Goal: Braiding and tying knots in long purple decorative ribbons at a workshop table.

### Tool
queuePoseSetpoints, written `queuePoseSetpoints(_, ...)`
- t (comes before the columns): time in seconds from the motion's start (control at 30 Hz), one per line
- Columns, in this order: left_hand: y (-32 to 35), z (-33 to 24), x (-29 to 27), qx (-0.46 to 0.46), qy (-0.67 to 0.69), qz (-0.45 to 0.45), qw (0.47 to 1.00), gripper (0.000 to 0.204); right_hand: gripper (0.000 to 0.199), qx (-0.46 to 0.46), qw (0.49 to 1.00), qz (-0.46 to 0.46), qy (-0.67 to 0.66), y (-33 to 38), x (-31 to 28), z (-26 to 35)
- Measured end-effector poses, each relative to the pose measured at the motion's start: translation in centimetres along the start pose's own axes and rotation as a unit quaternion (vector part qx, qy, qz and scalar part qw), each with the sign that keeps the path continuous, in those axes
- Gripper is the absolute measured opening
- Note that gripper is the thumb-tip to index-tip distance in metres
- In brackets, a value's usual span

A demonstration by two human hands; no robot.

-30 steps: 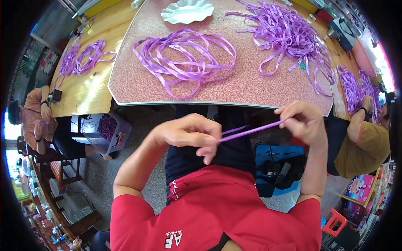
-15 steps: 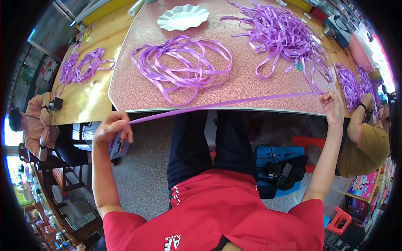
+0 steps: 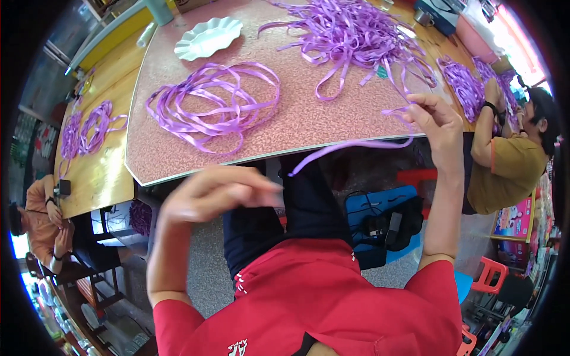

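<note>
A narrow purple ribbon (image 3: 356, 144) hangs in a slack curve along the near edge of the pink speckled table (image 3: 332, 118). My right hand (image 3: 438, 124) pinches it between thumb and fingertips at the table's right front, a short piece sticking out to the left. The ribbon's other end dangles loose over my lap, just apart from the fingertips of my left hand (image 3: 217, 193). That left hand is blurred, fingers stretched to the right, no ribbon visible in it. Beyond my right hand lies a large tangled heap of purple ribbons (image 3: 362, 35); a looped ribbon coil (image 3: 217, 110) rests left of centre.
A white scalloped dish (image 3: 208, 38) stands at the back left. More ribbon bundles lie on the wooden tables at left (image 3: 98, 127) and right (image 3: 463, 86). A co-worker (image 3: 510, 160) sits at the right, another person (image 3: 41, 219) at far left. Below is a blue stool (image 3: 380, 219).
The ribbon was stretched taut between both hands; its left end is now loose and it sags from my right hand. My left hand has swung right, and the view has shifted.
</note>
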State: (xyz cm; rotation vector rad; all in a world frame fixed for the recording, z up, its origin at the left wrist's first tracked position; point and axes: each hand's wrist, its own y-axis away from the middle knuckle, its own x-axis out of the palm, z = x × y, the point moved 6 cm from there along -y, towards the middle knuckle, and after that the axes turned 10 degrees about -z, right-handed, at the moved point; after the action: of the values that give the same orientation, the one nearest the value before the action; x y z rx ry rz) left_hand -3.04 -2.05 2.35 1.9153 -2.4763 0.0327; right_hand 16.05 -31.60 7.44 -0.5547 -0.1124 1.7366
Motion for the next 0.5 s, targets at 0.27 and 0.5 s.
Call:
queuePoseSetpoints(0.27,-8.3,1.5,15.3,0.131,0.141,0.042,0.98,0.084,0.02,-0.045,0.99,0.024,-0.131,3.9,4.5,6.4)
queuePoseSetpoints(0.5,-10.1,1.0,13.6,0.228,0.361,-0.159,0.891,0.09,0.024,-0.191,0.979,-0.009,-0.064,5.3,6.6,6.8)
